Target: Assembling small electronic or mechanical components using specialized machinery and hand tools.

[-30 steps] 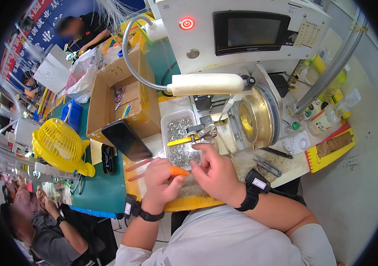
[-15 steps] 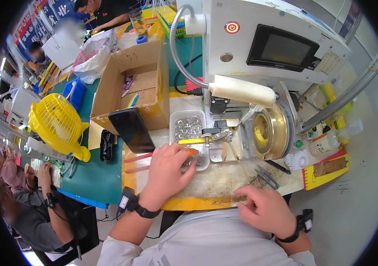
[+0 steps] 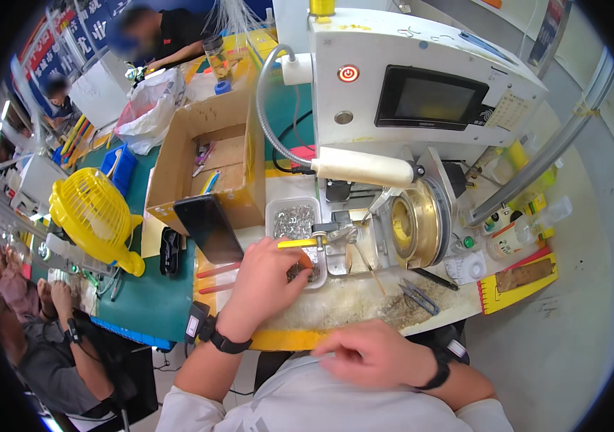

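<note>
My left hand (image 3: 264, 281) rests at the near end of a clear plastic tray (image 3: 269, 216) of small silvery metal parts (image 3: 296, 222). Its fingers are bent, with thumb and index finger close together. Something orange (image 3: 305, 263) shows at the fingertips; whether it covers a finger or is held, I cannot make out. Above those fingers a yellow-handled clamp (image 3: 298, 243) juts over the tray from the machine. My right hand (image 3: 375, 354) hangs before my shirt, slightly blurred, thumb and index curled toward each other. Whatever they may pinch is too small to see.
A white machine (image 3: 422, 72) with a dark screen and brass wheel (image 3: 404, 227) stands ahead. Thread snips (image 3: 420, 297) lie on the bench. Leftward are a phone (image 3: 210, 229), cardboard box (image 3: 206, 183) and yellow fan (image 3: 95, 216). Other people sit at the far left and back.
My right hand has moved left across my shirt front. My left hand stays by the tray, its fingers lower over the near end. The whole view has shifted slightly.
</note>
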